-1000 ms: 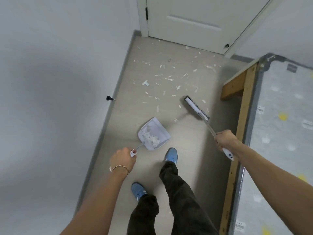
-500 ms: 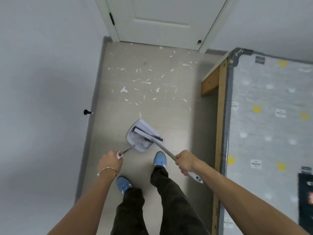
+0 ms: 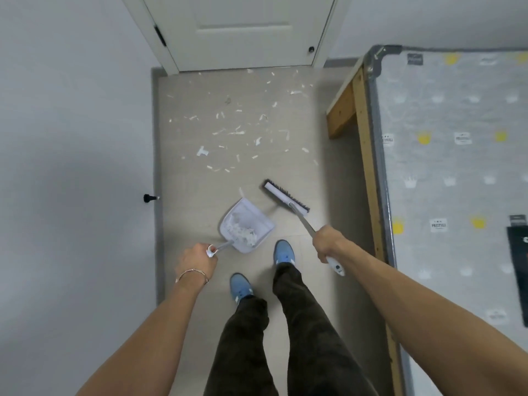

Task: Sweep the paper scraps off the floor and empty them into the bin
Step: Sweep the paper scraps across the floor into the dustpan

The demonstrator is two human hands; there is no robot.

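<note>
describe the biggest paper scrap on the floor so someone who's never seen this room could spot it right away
Start at the white door and come down the floor's left side toward the dustpan. Roughly midway, near the scatter's left edge, lies the biggest scrap. Unlike the thin slivers around it, it is a chunky white T shape.
</note>
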